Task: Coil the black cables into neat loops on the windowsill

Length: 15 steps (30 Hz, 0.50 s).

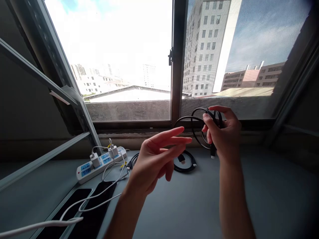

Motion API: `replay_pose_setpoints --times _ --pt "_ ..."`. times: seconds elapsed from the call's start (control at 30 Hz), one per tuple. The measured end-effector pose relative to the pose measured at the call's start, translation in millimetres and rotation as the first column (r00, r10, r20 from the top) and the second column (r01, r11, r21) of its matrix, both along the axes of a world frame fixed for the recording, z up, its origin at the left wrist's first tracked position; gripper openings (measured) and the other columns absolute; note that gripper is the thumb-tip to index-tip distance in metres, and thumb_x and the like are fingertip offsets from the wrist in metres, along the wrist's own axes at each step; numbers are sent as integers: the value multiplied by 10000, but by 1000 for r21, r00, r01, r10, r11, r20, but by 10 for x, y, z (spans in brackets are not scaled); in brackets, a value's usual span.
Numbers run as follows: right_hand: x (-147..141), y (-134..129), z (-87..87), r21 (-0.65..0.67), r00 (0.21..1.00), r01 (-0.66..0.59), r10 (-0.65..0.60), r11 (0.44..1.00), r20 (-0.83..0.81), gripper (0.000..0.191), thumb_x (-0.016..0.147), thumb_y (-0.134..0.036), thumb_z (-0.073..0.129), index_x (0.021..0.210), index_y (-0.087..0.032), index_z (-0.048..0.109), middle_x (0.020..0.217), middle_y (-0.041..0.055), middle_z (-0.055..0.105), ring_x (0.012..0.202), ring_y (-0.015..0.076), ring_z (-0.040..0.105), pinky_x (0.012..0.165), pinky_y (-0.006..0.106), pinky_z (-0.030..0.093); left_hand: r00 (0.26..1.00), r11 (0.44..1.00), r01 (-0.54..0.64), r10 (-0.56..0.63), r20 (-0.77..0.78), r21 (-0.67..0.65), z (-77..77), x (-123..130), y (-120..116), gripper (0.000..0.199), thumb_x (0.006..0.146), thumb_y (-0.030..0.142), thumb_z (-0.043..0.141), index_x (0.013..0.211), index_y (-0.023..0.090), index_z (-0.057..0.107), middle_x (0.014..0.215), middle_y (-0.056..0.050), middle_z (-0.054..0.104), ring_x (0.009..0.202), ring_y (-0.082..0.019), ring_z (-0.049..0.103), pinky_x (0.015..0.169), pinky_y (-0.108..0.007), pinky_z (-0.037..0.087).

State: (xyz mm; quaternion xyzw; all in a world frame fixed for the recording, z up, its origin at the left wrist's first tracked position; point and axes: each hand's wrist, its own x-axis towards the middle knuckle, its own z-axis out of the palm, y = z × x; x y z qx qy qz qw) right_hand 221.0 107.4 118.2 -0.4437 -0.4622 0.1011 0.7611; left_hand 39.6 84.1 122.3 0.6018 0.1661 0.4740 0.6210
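Black cable (211,114): up off the desk in the head view, looped before the window (176,66), its plug (212,151) pointing down!
Right hand (225,132): thumb and fingers pinching those loops.
Left hand (158,154): fingers stretched and parted, a strand running behind; touching it? I cannot tell.
Desk (189,205): a second cable (185,170) lies coiled, and leftward, a power strip (82,179) carries white chargers (95,160).

L hand (157,154) loosely spread, pointing rt; R hand (225,132) upright, pinching.
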Motion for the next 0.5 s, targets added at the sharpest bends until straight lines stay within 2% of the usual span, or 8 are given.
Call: replay_pose_setpoints --times 0.07,0.13,0.17,0.23,0.33,0.5 --pt "-1 3 0 -1 1000 -1 1 1000 2 259 727 -322 648 948 -207 577 421 -95 504 242 50 351 246 156 270 998 996 -69 70 -2 48 -10 16 -1 134 728 194 736 847 246 705 845 15 700 326 30 425 302 -73 290" --pt "-2 5 -1 -1 1000 0 0 1000 5 249 728 -320 649 940 -209 577 421 -95 504 242 50 352 246 155 269 997 994 -79 77 31 71 -16 22 11 98 721 237 743 716 185 660 724 31 672 332 12 445 299 -76 293" --pt "-3 6 -1 -1 1000 -1 1 1000 6 247 729 -319 649 937 -209 577 421 -96 504 242 50 352 246 155 268 998 998 -34 31 62 60 -18 20 21 140 756 277 712 703 179 627 673 41 652 331 -1 459 288 -80 275" --pt "-3 5 0 -1 1000 -2 2 1000 7 245 728 -318 649 935 -209 577 421 -96 503 241 50 351 245 154 265 977 989 144 -145 154 17 -15 8 44 161 863 323 581 759 200 579 602 58 621 316 -28 472 266 -96 226" --pt "-1 1 3 -4 1000 0 0 1000 7 251 724 -319 651 936 -207 576 421 -96 503 240 49 350 245 155 268 883 920 391 -362 299 -42 -7 -11 67 215 958 275 381 830 215 543 550 60 606 314 -53 483 256 -131 176" --pt "0 2 5 -5 1000 -4 4 1000 11 261 723 -326 647 943 -205 575 424 -95 505 240 49 351 244 157 272 795 846 528 -462 393 -74 4 -10 36 368 988 267 238 756 192 513 562 36 607 317 -70 474 236 -177 97"
